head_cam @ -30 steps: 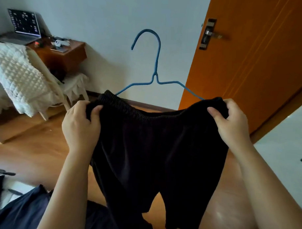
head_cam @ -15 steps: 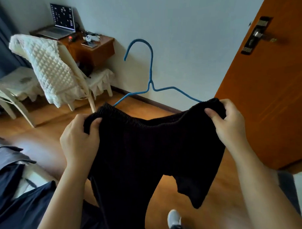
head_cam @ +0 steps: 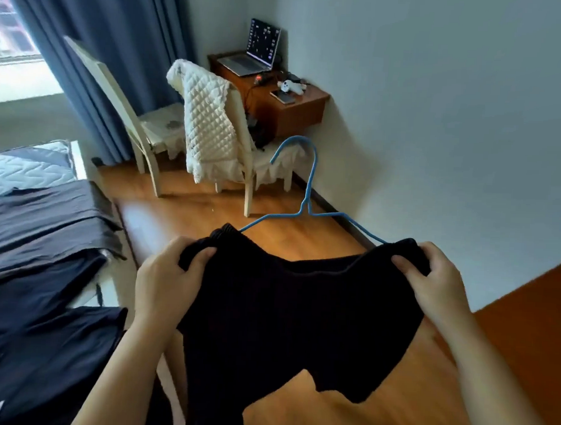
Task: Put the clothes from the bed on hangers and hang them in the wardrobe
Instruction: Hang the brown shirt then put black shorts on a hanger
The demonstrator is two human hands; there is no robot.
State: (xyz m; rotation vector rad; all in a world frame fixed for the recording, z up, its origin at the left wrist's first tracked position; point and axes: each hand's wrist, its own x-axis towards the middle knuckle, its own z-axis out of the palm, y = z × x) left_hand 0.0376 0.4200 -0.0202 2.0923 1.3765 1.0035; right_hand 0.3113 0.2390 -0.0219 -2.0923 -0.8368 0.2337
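I hold a pair of black shorts (head_cam: 295, 311) spread out in front of me at the waistband. My left hand (head_cam: 167, 278) grips the left end of the waistband and my right hand (head_cam: 435, 281) grips the right end. A blue wire hanger (head_cam: 306, 197) sticks up from behind the waistband, hook upward; its lower part is hidden inside the fabric. Dark clothes (head_cam: 39, 347) lie on the bed (head_cam: 29, 168) at the left. No wardrobe is in view.
Two cream chairs, one (head_cam: 240, 147) draped with a white quilted cloth (head_cam: 209, 127), stand ahead on the wooden floor. A brown side table (head_cam: 295, 114) with an open laptop (head_cam: 256, 52) sits in the corner. Blue curtains (head_cam: 97, 53) hang at the left; an orange door (head_cam: 530, 310) edge is at right.
My view has swung left, away from the orange door toward the bed, chairs and curtains. The shorts and hanger stay gripped in both hands the same way.
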